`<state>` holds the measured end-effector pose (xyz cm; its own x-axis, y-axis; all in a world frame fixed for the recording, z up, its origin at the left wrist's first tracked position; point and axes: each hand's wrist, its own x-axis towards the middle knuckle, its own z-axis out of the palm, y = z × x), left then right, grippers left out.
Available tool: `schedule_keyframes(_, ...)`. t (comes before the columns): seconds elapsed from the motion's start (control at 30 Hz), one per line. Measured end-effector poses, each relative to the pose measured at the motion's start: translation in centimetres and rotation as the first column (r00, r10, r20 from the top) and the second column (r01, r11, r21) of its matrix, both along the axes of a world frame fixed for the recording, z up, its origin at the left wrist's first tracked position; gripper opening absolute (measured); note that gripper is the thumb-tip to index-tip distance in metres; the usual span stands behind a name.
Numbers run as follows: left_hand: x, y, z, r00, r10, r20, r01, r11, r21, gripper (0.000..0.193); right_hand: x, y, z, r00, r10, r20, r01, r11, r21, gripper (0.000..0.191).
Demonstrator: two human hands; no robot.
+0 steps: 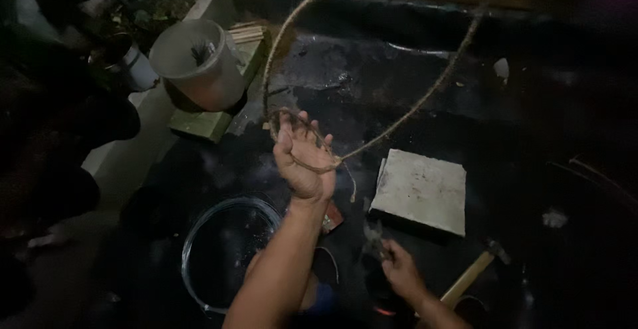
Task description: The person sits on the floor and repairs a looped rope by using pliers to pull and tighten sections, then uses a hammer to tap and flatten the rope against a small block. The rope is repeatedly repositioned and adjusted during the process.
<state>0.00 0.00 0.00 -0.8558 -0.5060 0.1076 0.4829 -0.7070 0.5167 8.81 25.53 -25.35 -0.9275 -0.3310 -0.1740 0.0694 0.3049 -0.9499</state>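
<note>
The left hand (pixel 302 159) is raised palm-up over the dark wet floor (pixel 531 103), fingers spread loosely, with a few turns of coarse rope (pixel 425 96) looped around it; from there the rope rises in a wide arc towards the top of the view and comes back down to the hand, so most of its length looks as yet uncoiled and only a small bundle seems gathered. The right hand (pixel 399 269) is low and near the body, closed around a small tool, likely pliers (pixel 373 236), though the dim light blurs the shape. Just beside that hand a wooden-handled hammer (pixel 475 272) lies on the floor, and a flat pale slab (pixel 422 189) sits a little beyond it, near the rope's hanging tail. A dark round basin (pixel 226 249) with a bright rim stands under the left forearm, and a grey bucket (pixel 196 63) rests tilted on a green block (pixel 206 121) by the pale kerb (pixel 149 113) at the left. The open floor lies to the right and ahead; the left side is crowded and hemmed by the kerb
</note>
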Motion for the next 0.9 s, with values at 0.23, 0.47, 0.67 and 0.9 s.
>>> schedule_keyframes(0.23,-0.7,-0.6,1.0,0.995,0.012,0.103,-0.018,0.998,0.064,0.08,-5.8,0.4,18.6,0.863,-0.061,-0.502,0.041,0.998,-0.05,0.037)
schedule_keyframes(0.47,0.0,2.9,0.8,0.998,0.019,-0.058,-0.021,0.999,-0.035,0.079,-6.7,1.6,30.6,0.974,0.013,0.227,0.144,0.737,-0.66,0.083)
schedule_keyframes(0.67,0.7,6.1,-0.8,0.999,0.024,0.044,-0.02,0.995,-0.093,0.085,-5.1,2.0,27.1,0.934,0.211,0.288,0.101,0.617,-0.78,0.083)
schedule_keyframes(0.9,0.9,8.3,-2.5,0.999,-0.018,-0.045,0.007,0.971,-0.239,0.091,-3.6,1.7,24.3,0.987,-0.006,0.163,0.014,0.999,-0.047,0.075)
